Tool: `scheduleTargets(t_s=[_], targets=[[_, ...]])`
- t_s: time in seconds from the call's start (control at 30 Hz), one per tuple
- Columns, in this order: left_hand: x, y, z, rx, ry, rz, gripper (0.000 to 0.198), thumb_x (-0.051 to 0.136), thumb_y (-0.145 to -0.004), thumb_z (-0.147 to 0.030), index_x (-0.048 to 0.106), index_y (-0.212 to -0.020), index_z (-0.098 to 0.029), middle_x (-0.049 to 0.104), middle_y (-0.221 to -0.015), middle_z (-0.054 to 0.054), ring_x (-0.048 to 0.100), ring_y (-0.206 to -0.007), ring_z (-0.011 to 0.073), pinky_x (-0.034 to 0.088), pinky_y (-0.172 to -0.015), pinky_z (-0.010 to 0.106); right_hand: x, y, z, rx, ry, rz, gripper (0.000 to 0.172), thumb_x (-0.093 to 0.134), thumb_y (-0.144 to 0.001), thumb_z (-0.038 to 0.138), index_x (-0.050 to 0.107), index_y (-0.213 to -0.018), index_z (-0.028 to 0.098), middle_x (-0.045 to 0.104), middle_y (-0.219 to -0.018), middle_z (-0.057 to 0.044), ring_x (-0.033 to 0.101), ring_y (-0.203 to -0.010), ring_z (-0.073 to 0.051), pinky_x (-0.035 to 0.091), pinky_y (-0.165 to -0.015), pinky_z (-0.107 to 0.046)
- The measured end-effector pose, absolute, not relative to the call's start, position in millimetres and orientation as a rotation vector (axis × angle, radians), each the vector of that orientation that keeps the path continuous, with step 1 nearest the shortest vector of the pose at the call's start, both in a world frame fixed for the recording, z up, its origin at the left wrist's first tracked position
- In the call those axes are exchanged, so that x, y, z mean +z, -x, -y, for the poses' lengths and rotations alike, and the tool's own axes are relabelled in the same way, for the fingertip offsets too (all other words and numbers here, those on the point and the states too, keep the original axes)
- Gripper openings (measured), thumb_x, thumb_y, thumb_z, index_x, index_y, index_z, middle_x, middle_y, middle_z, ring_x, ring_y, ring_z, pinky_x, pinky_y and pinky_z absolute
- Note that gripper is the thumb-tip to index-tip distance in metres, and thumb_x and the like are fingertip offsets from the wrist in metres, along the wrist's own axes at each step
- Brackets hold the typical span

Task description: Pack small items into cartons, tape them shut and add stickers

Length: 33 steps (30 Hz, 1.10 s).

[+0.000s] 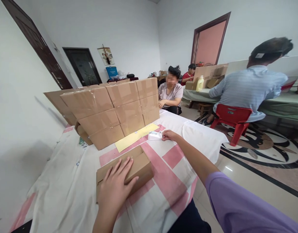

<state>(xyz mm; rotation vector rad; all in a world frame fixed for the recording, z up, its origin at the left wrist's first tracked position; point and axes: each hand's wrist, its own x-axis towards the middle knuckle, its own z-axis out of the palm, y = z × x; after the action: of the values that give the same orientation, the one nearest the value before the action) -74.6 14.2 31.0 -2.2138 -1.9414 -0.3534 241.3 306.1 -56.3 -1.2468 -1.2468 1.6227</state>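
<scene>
A closed brown cardboard box [139, 165] lies on the cloth-covered table in front of me. My left hand [117, 181] rests flat on its top, fingers spread and the thumb reaching over the near edge. Farther off to the right, my right hand [168, 135] has its fingers pinched together at the right end of a small white tape dispenser [154, 136]. Whether a strip of tape is between those fingers is too small to make out. A long yellow paper strip [129, 141] lies behind the dispenser, partly under the row of stacked boxes.
Taped cardboard boxes [124, 106] form a stacked wall along the table's far left side. A co-worker [172, 94] sits behind the far end. On the right, another person in a blue shirt [251, 87] sits on a red chair [233, 115] at a second table with a yellow bottle [200, 83].
</scene>
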Motion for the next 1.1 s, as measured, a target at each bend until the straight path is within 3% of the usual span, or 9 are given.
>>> scheduleTargets(t_s=[0.17,0.37,0.53,0.67,0.73,0.83,0.97,1.1], targets=[[18,56,-19,-0.409,2.086,1.969,0.051,0.044,-0.098,-0.042,0.052,-0.146,-0.027,0.051,-0.152,0.001,0.045,-0.143,0.0322,0.041,-0.114,0.052,-51,-223,-264,1.485,1.163,1.231,0.028,0.067,-0.091,0.032,0.052,-0.073,0.017,0.053,-0.061,0.002,0.061,-0.051,-0.01,0.051,-0.047,-0.02],[13,10,-15,-0.414,1.892,2.065,0.054,0.042,-0.1,-0.038,0.047,-0.149,-0.018,0.045,-0.156,0.009,0.04,-0.144,0.04,0.038,-0.112,0.06,-2,-197,-209,1.563,0.947,1.382,0.021,0.068,-0.081,0.033,0.058,-0.077,0.015,0.058,-0.068,0.0,0.056,-0.045,-0.009,0.039,-0.039,-0.02],[22,33,2,-0.581,2.006,2.094,0.059,0.05,-0.096,-0.043,0.045,-0.148,-0.015,0.036,-0.161,0.014,0.047,-0.14,0.034,0.047,-0.108,0.049,37,-185,-171,1.619,0.784,1.546,0.018,0.067,-0.077,0.029,0.062,-0.088,0.015,0.063,-0.066,0.001,0.045,-0.038,-0.006,0.027,-0.038,-0.02],[14,89,16,-0.539,2.121,1.955,0.053,0.053,-0.093,-0.044,0.052,-0.143,-0.029,0.038,-0.162,0.006,0.033,-0.149,0.0363,0.035,-0.115,0.061,51,-189,-150,1.6,0.725,1.694,0.018,0.063,-0.08,0.027,0.061,-0.092,0.014,0.066,-0.064,0.0,0.043,-0.038,-0.006,0.021,-0.039,-0.02],[5,108,19,-0.572,2.149,1.909,0.055,0.053,-0.092,-0.045,0.049,-0.146,-0.032,0.039,-0.161,0.005,0.034,-0.148,0.0358,0.038,-0.114,0.06,53,-193,-144,1.611,0.698,1.714,0.02,0.063,-0.081,0.027,0.061,-0.095,0.013,0.067,-0.064,0.0,0.041,-0.037,-0.005,0.019,-0.04,-0.021],[-7,111,19,-0.666,2.138,1.825,0.057,0.054,-0.091,-0.046,0.052,-0.145,-0.027,0.046,-0.156,0.009,0.042,-0.142,0.0334,0.042,-0.112,0.052,56,-198,-138,1.636,0.615,1.716,0.021,0.063,-0.082,0.028,0.061,-0.097,0.013,0.067,-0.065,0.0,0.037,-0.036,-0.005,0.018,-0.039,-0.021],[-10,69,23,-0.681,1.976,1.782,0.049,0.053,-0.093,-0.041,0.058,-0.14,-0.026,0.053,-0.15,0.011,0.045,-0.137,0.0358,0.04,-0.11,0.056,63,-199,-130,1.64,0.589,1.713,0.021,0.062,-0.083,0.028,0.06,-0.097,0.013,0.067,-0.063,0.0,0.033,-0.035,-0.005,0.015,-0.04,-0.022],[-4,25,34,-0.661,1.89,1.878,0.056,0.051,-0.094,-0.044,0.051,-0.145,-0.02,0.053,-0.15,0.012,0.042,-0.136,0.0384,0.04,-0.105,0.056,69,-198,-122,1.618,0.577,1.752,0.016,0.06,-0.083,0.027,0.058,-0.092,0.014,0.068,-0.064,-0.001,0.033,-0.035,-0.004,0.015,-0.04,-0.023]])
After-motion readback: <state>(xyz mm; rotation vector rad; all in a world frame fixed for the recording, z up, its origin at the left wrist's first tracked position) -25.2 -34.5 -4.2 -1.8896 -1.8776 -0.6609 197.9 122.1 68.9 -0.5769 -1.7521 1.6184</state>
